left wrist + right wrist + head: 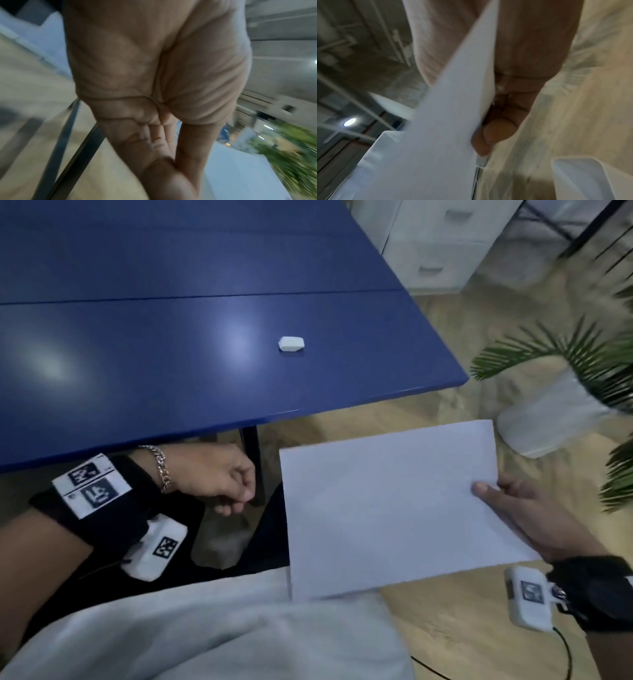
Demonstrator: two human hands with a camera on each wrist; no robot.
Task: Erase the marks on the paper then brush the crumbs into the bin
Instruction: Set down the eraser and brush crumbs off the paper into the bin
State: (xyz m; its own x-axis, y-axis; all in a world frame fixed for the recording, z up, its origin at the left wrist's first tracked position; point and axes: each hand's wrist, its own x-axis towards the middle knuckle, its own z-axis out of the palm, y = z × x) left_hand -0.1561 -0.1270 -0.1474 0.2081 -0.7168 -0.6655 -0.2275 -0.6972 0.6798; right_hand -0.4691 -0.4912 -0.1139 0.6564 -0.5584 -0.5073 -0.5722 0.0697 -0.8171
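Observation:
A white sheet of paper point(387, 508) hangs in the air to the right of the blue table point(137, 354), over the floor. No marks show on its upper face. My right hand point(493, 491) pinches its right edge, thumb on top and fingers point(496, 129) underneath the paper point(436, 135). A white eraser point(291, 344) lies alone on the table near its right end. My left hand point(236, 491) hangs just below the table's front edge, fingers loosely curled and holding nothing; in the left wrist view this hand point(163, 148) is empty too.
A white container point(548, 419), blurred, stands on the wooden floor at the right beside a palm plant point(582, 354); a white container point(580, 180) also shows below my right hand. White drawers point(442, 244) stand behind the table. A black table leg point(251, 460) is beside my left hand.

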